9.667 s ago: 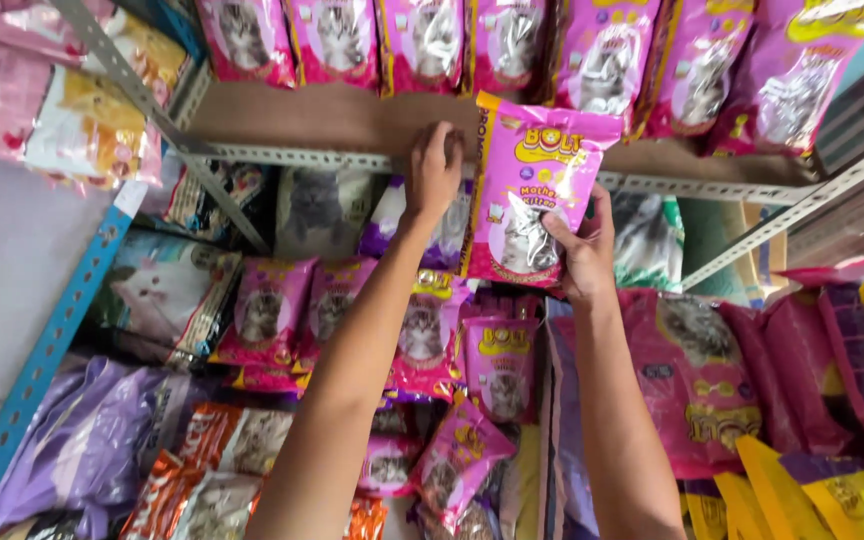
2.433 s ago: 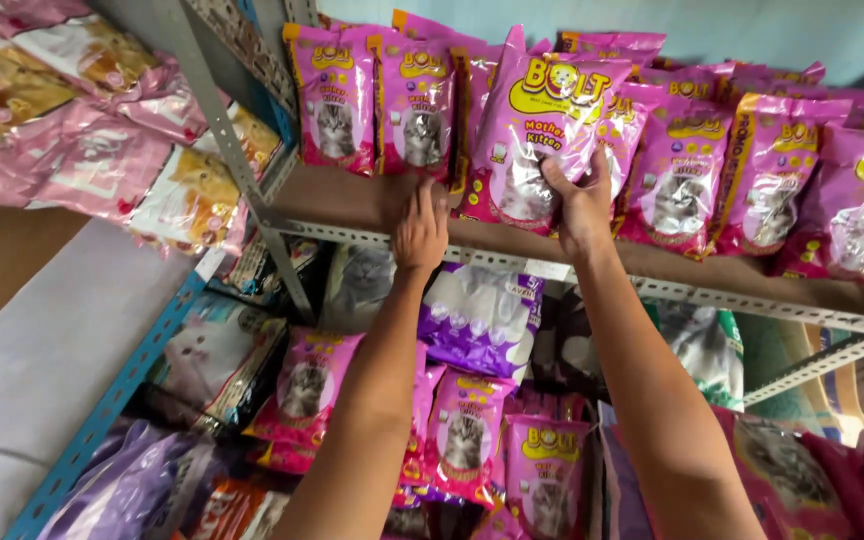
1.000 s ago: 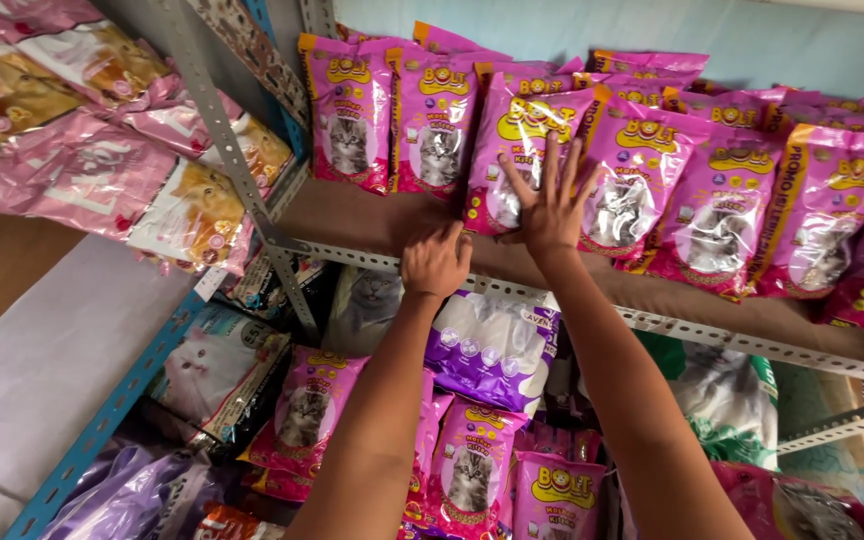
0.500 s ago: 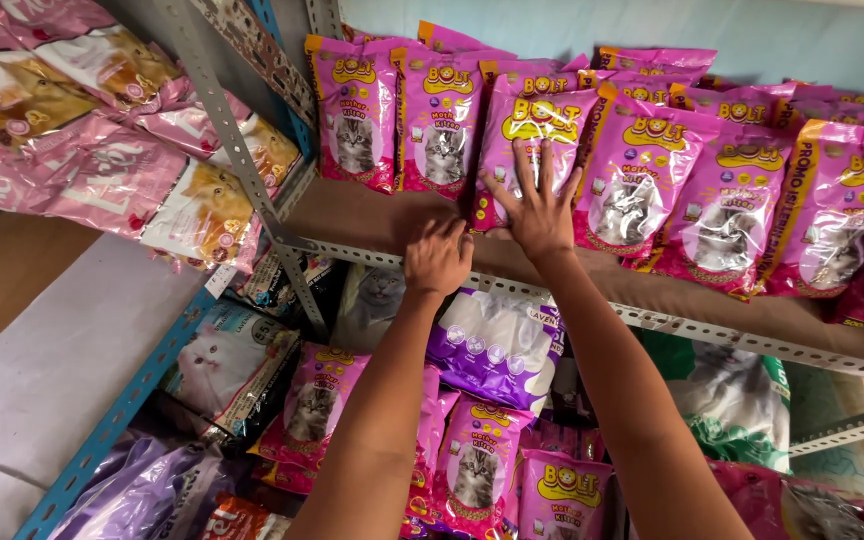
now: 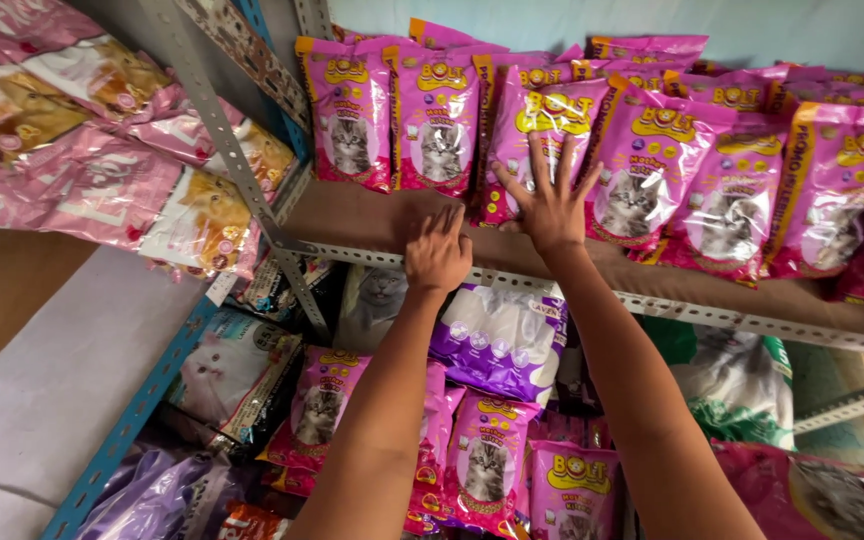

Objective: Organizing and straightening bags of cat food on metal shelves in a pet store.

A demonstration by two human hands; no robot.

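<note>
My right hand is spread flat, fingers apart, against the front of a pink cat-food bag that stands upright in a row on the upper shelf. My left hand rests with curled fingers on the front edge of the shelf board, holding nothing. More pink bags with a kitten picture stand on either side of the touched bag, packed close together.
A perforated metal shelf rail runs under the bags. A slanted metal upright stands at left, with pink and white bags on the neighbouring rack. Below hang a purple bag, a green one and several pink pouches.
The pink bag that my right hand held has been set upright in the shelf row. My right hand has let go and now lies flat against it. My left hand stayed on the shelf edge.
</note>
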